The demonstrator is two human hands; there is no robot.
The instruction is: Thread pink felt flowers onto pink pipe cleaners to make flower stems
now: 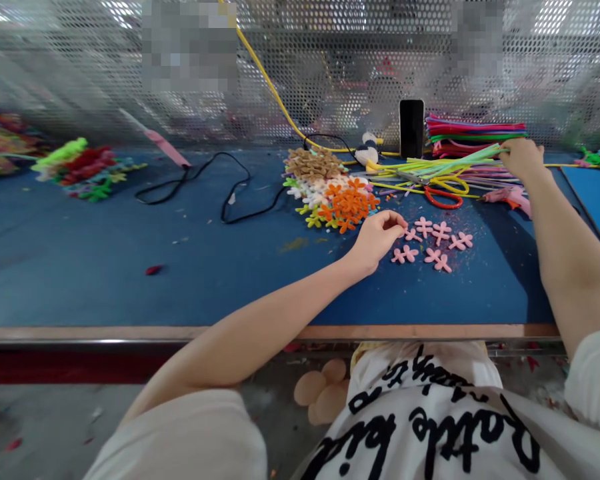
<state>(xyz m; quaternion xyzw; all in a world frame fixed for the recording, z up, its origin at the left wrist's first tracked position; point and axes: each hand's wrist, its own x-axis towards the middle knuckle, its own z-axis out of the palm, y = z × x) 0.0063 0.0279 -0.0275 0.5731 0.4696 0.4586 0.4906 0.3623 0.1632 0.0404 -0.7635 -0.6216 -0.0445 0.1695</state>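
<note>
My left hand (377, 239) is over the middle of the blue table, its thumb and fingers closed in a pinch at the edge of a small pink flower (413, 235) shaped from fuzzy pipe cleaner. More pink flowers (441, 232) lie flat just to the right of it. Farther right, my right hand (523, 159) is closed on the ends of pale green pipe cleaners (473, 159), which slant to the left above a loose spread of yellow and purple ones. Orange-red handled scissors (443, 199) lie partly under these stems.
A heap of orange (350, 203), white and brown flowers sits left of centre. A phone (412, 129) stands upright before the perforated metal screen. Pink glue gun (511, 197) lies at right; a pink-handled tool (166, 147) with black cord lies at left. Red pipe cleaners (475, 130) are stacked behind.
</note>
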